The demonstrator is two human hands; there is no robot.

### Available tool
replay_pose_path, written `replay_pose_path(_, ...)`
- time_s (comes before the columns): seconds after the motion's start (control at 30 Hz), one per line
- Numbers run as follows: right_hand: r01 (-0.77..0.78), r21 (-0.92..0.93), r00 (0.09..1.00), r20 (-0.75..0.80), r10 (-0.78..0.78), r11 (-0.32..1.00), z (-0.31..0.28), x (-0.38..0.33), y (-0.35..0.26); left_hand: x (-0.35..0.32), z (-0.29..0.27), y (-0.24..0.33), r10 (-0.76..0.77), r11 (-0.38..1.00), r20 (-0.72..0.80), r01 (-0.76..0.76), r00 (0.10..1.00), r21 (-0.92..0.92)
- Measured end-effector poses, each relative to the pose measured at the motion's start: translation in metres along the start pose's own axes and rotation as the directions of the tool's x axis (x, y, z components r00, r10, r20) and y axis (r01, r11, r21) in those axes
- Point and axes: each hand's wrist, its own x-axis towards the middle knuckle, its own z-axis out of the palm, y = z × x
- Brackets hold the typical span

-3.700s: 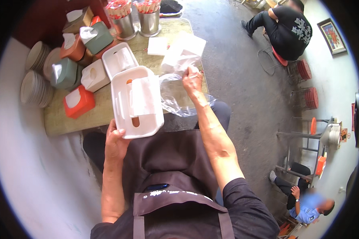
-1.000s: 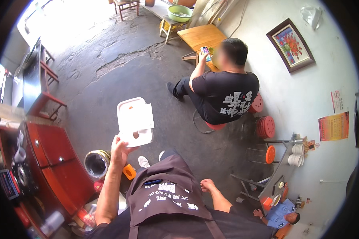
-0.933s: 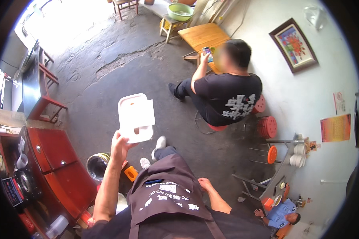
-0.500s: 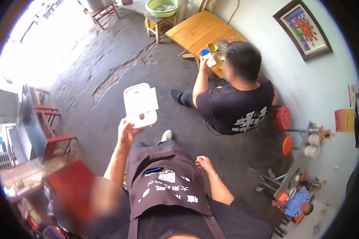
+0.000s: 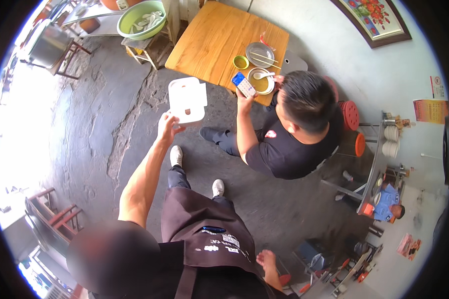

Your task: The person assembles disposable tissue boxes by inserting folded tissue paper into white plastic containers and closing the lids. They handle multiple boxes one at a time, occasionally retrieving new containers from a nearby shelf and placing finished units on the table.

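Note:
My left hand (image 5: 168,125) is stretched out ahead, gripping a white box with rounded corners (image 5: 187,102) by its near edge. The box has a small brownish spot on its face, and a flat white piece sticks out at its right side. My right hand (image 5: 267,260) hangs low at my right side, fingers curled, with nothing seen in it. Dark fabric covers my front as an apron (image 5: 199,219).
Just right of the box sits a person (image 5: 304,124) holding a phone (image 5: 243,84). At the wooden table (image 5: 209,40) are a soup bowl (image 5: 260,80), a green cup (image 5: 241,62) and a plate with chopsticks. A green basin (image 5: 142,20) stands on a stool. Uneven dark floor (image 5: 105,114) lies ahead.
My view has turned, and the table and seated person appear nearer. The box remains in my left hand, now closer to the table. My right hand has dropped lower in view.

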Motion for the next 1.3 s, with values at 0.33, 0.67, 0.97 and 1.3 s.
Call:
replay_pose_path(0.33, -0.127, 0.211, 0.992, 0.040, 0.121, 0.969, 0.172, -0.206, 0.119, 0.228, 0.007, 0.024, -0.072, 0.989, 0.181, 0.046, 0.981, 0.143)
replay_pose_path(0.67, -0.243, 0.396, 0.968, 0.035, 0.250, 0.886, 0.242, -0.251, 0.178, 0.388, -0.070, 0.017, -0.198, 0.980, 0.130, 0.192, 0.972, 0.057)
replay_pose_path(0.97, 0.006, 0.363, 0.987, -0.152, 0.053, 0.932, 0.326, -0.226, 0.275, 0.311, 0.005, 0.040, -0.186, 0.969, -0.142, 0.206, 0.972, 0.140)
replay_pose_path(1.3, -0.066, 0.570, 0.993, -0.047, 0.113, 0.819, 0.335, -0.139, 0.304, 0.006, -0.065, -0.120, -0.835, 0.133, 0.014, 0.178, 0.551, 0.975)
